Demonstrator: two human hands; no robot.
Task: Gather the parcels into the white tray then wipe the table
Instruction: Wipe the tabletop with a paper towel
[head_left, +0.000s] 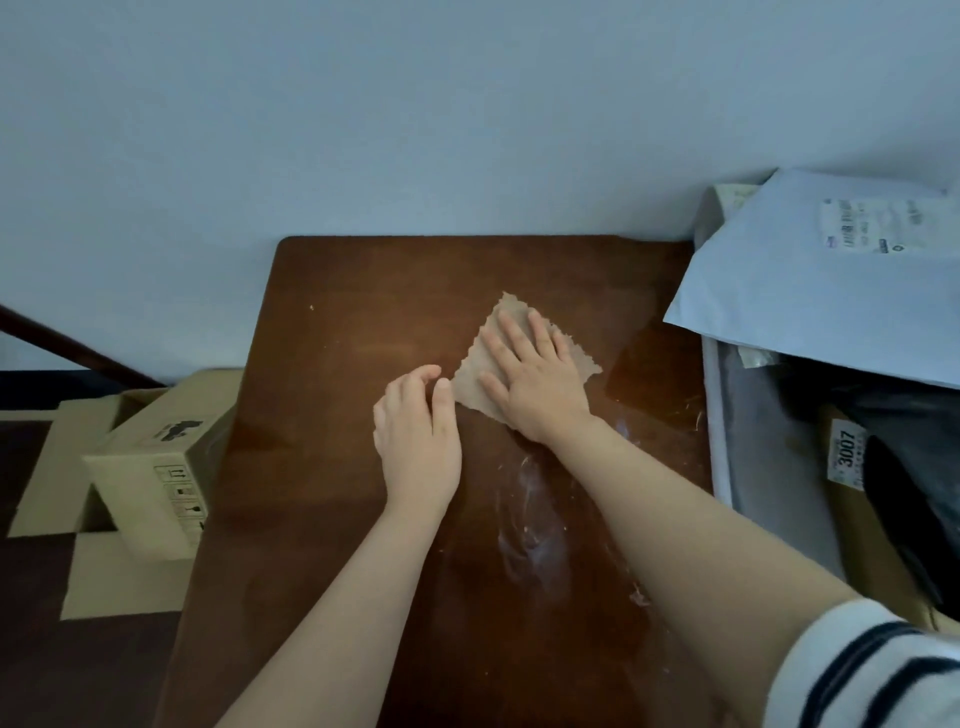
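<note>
The parcels, a pale grey plastic mailer bag (810, 291) on top and a brown carton labelled 3007 (847, 457) beneath, lay in the white rectangular tray (719, 441) at three o'clock, so the gathering looked done and wiping was the step in hand. The right grip (540, 379) was spread flat, fingers straight and fanned, pressing the beige zigzag-edged cloth (470, 371) onto the dark brown wooden surface (337, 364), a little toward one o'clock of its middle. The left grip (415, 426) sat at nine o'clock of the cloth, fingers loosely curled and holding nothing; whether its fingertips touched the cloth's corner could not be told. Whitish smeared streaks (530, 499) ran toward six o'clock from the cloth. To wipe well, the palm probably needed to keep even pressure so the cloth slid and did not bunch, travelling in overlapping passes down through the streaks, then out to the nine o'clock edge. Near three o'clock the stroke should probably stop short of the tray so the cloth did not snag it.
</note>
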